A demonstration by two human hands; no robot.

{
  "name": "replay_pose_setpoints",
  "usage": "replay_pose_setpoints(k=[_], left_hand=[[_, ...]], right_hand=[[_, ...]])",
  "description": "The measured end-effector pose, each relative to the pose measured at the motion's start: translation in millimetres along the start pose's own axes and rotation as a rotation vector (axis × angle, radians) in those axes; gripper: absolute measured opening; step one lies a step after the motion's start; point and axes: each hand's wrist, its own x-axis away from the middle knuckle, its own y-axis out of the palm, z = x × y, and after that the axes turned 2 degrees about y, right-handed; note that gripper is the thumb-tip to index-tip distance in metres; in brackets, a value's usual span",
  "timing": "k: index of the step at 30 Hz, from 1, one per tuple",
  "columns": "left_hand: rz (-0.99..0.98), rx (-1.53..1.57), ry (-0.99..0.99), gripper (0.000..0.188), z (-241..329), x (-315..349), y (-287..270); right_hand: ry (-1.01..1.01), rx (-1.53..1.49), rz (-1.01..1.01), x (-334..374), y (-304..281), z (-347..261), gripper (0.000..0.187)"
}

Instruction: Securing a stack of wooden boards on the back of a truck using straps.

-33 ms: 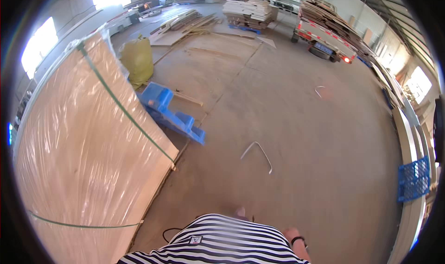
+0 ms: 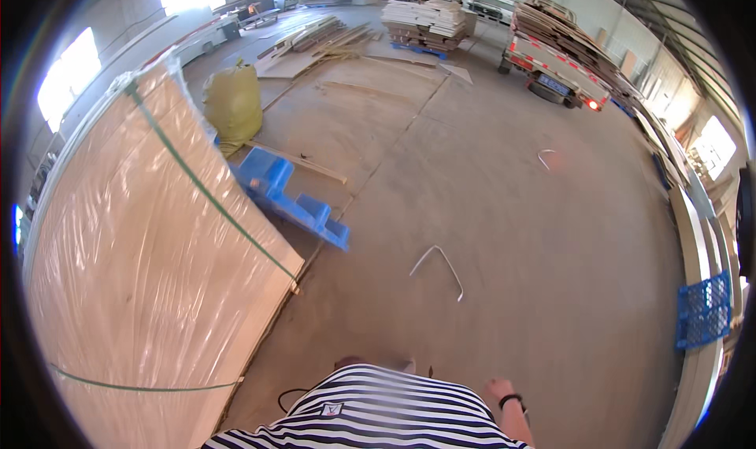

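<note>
My right hand (image 2: 498, 389), with a black band on its wrist, hangs low beside my striped shirt, over the bare floor. It touches nothing that I can see; its fingers are too small and blurred to read. My left hand is out of view. A thin black cord (image 2: 291, 399) loops out at the left of the shirt. On the floor ahead lies a bent white strip (image 2: 438, 269). To my left stands a big stack of boards wrapped in clear film (image 2: 150, 252), bound with green straps (image 2: 201, 177).
Past the wrapped stack are a blue plastic stepped piece (image 2: 291, 197) and a full yellow-green sack (image 2: 234, 102). A truck (image 2: 551, 67) loaded with boards stands far right. Board piles (image 2: 425, 24) lie at the back. Along the right are long panels and a blue plastic crate (image 2: 704, 311).
My right hand has swung slightly forward, and more of the forearm shows. The view has shifted a little; the things on the floor stay where they were.
</note>
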Motion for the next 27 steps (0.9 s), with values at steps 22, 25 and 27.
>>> replay_pose_setpoints(k=[22, 25, 27], left_hand=[[0.150, 0.394, 0.061, 0.034, 301, -551, -251], [0.148, 0.414, 0.084, 0.035, 336, -621, -277], [0.130, 0.369, 0.061, 0.035, 337, -660, -281]], right_hand=[[0.338, -0.216, -0.386, -514, -323, -127, 0.028], [0.568, -0.310, -0.398, -579, -363, -145, 0.024], [0.347, 0.033, -0.384, -654, -391, -145, 0.025]])
